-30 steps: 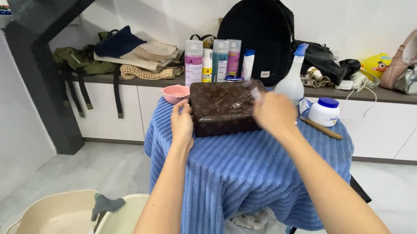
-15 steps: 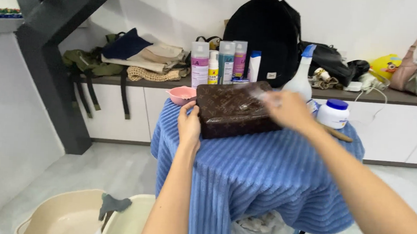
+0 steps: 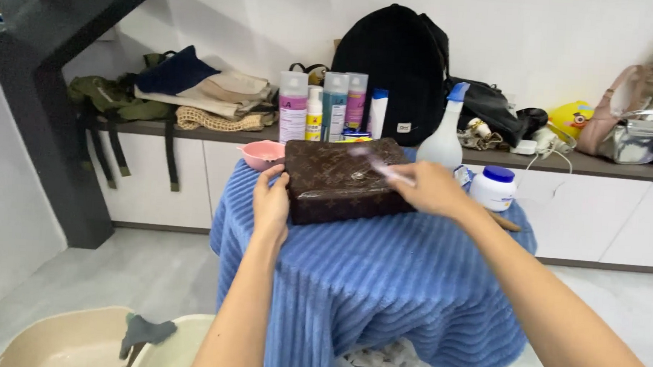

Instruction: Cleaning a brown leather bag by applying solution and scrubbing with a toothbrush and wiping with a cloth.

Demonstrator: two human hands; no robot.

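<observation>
A dark brown patterned bag (image 3: 334,178) lies flat on a small table draped with a blue ribbed towel (image 3: 381,285). My left hand (image 3: 270,203) presses against the bag's left end, fingers curled over its edge. My right hand (image 3: 428,188) is over the bag's right part and grips a thin pale brush-like stick (image 3: 379,165), blurred, whose tip lies near the bag's metal clasp (image 3: 358,175).
A pink bowl (image 3: 259,154), a white spray bottle (image 3: 442,141), a white jar with a blue lid (image 3: 492,188) and a wooden stick stand around the bag. Bottles (image 3: 323,108), a black backpack (image 3: 390,70) and other bags fill the shelf behind. Beige basins (image 3: 75,342) sit on the floor at lower left.
My right hand has shifted a little across the bag's top with the stick. The left hand stays on the bag's left end. The camera view has moved slightly.
</observation>
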